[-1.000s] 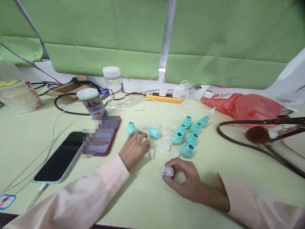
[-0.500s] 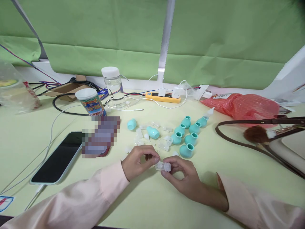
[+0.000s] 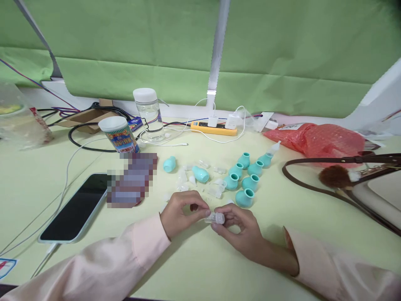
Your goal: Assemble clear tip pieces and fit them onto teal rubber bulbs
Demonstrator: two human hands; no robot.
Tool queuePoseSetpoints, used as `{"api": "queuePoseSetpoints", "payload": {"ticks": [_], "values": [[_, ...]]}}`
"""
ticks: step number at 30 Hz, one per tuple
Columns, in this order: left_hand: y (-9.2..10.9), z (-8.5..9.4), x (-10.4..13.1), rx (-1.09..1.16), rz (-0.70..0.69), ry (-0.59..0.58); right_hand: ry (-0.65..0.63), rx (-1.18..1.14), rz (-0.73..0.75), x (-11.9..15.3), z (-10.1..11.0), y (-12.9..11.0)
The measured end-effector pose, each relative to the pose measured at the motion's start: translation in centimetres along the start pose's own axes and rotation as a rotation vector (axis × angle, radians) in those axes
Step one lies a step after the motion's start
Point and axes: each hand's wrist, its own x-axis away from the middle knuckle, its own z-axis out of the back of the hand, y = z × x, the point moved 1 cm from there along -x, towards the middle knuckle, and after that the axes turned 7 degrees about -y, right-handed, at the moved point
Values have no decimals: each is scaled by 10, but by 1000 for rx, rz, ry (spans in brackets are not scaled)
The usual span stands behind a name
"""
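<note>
The scene is lit brightly and evenly, apparently from above, since soft, pale shadows are cast on the table [image 3: 188, 267] below the left hand [image 3: 184, 214] and the right hand [image 3: 246, 229]. A satin sheen is seen on the left sleeve [image 3: 94, 263], and small glints are caught by the red plastic bag [image 3: 332, 140]. The clear plastic piece [image 3: 216, 218] is rendered softly, so its fine details are lost. One phone [image 3: 133, 179] is covered by coarse pixel blocks. Toward the edges, shapes are stretched; the top right corner is darkened.
</note>
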Motion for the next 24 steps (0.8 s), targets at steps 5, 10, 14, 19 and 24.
{"api": "queuePoseSetpoints", "payload": {"ticks": [5, 10, 14, 19, 24], "values": [[1, -4, 7, -272, -319, 39, 22, -33, -22, 0, -1, 0], [2, -7, 11, -574, -463, 27, 36, -48, -55, 0, 0, 0], [5, -8, 10, -699, -473, 38, 34, -48, -47, 0, 0, 1], [3, -9, 11, -775, -499, 34, 35, -34, -30, 0, -2, 2], [-1, -10, 15, -773, -535, 38, 46, 0, 10, 0, -1, 2]]}}
